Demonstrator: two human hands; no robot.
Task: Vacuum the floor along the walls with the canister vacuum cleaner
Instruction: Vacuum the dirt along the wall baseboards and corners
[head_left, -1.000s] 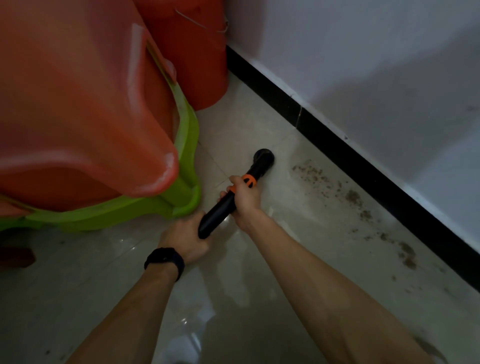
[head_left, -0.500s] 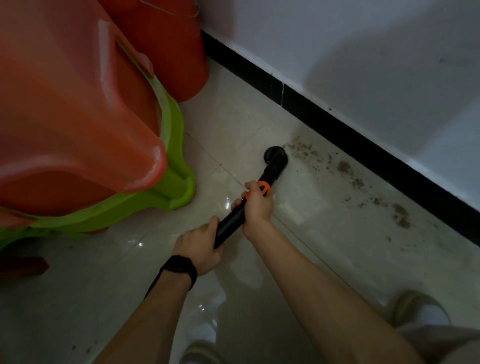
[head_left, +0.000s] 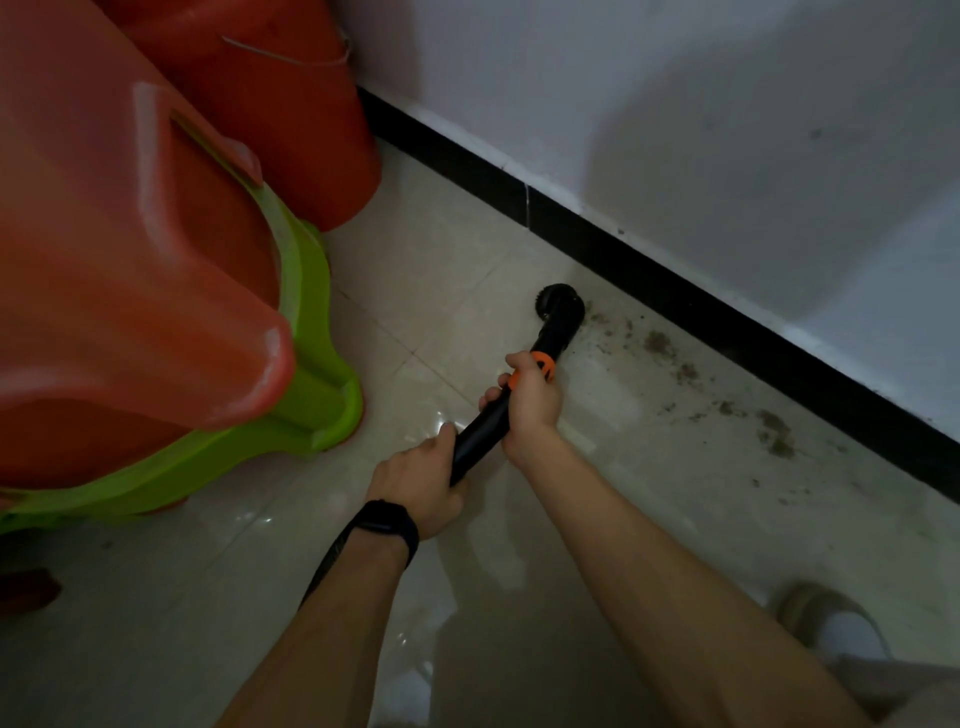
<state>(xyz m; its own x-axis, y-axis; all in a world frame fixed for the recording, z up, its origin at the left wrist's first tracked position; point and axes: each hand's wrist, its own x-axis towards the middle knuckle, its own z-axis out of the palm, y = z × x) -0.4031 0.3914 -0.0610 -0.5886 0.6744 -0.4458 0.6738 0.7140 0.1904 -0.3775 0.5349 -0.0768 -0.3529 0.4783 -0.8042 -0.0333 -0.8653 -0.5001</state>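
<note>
From the head camera, a black skirting board (head_left: 727, 322) runs slantwise along the foot of a pale wall (head_left: 675, 130), and everything else is placed against it. The black vacuum wand (head_left: 480, 434) points toward the skirting board, its round brush head (head_left: 561, 312) down on the tiled floor (head_left: 441, 270) just short of the board. Brown dirt (head_left: 660, 343) lies scattered on the floor beside the skirting board, beginning right next to the brush head and trailing off along the board. The right hand (head_left: 532, 405) has its fingers curled round the wand at the orange collar (head_left: 543, 366), the nearer of the two hands to the skirting board. The left hand (head_left: 415, 488), with a black wristband (head_left: 387, 525), grips the wand's rear end, farther from the board. A red bucket (head_left: 260, 104) stands close to the skirting board's far end. Stacked red plastic furniture (head_left: 130, 286) over a green piece (head_left: 311, 395) stands well back from the board. A shoe (head_left: 826, 623) rests on the floor, apart from the skirting board.
</note>
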